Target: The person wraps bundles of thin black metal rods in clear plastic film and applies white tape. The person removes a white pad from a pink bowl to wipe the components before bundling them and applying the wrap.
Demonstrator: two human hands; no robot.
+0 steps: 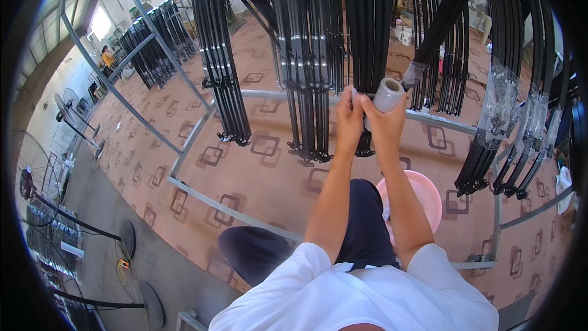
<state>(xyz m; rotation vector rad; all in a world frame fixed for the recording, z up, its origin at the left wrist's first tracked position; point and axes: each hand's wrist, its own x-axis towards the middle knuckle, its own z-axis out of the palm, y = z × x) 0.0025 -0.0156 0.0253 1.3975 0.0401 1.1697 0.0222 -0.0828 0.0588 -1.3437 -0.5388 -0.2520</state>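
Both hands meet on a hanging bundle of black rods (367, 55): the right hand (384, 124) grips a roll of clear wrap (388, 95), the left hand (349, 113) pinches the bundle beside it. Film could tear or slip if tension drops. Below the grip, a pink stool (422, 199) and patterned carpet (257, 165); more rod bundles (220, 61) hang around.

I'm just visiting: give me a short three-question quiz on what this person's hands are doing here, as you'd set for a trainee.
1. True or false: the right hand holds a roll of clear film.
2. What does the left hand grip? A) the pink basin B) a bundle of black rods C) a fan
3. Fill in: the bundle hangs above a grey metal ____.

Key: 1 true; 2 B; 3 rail.
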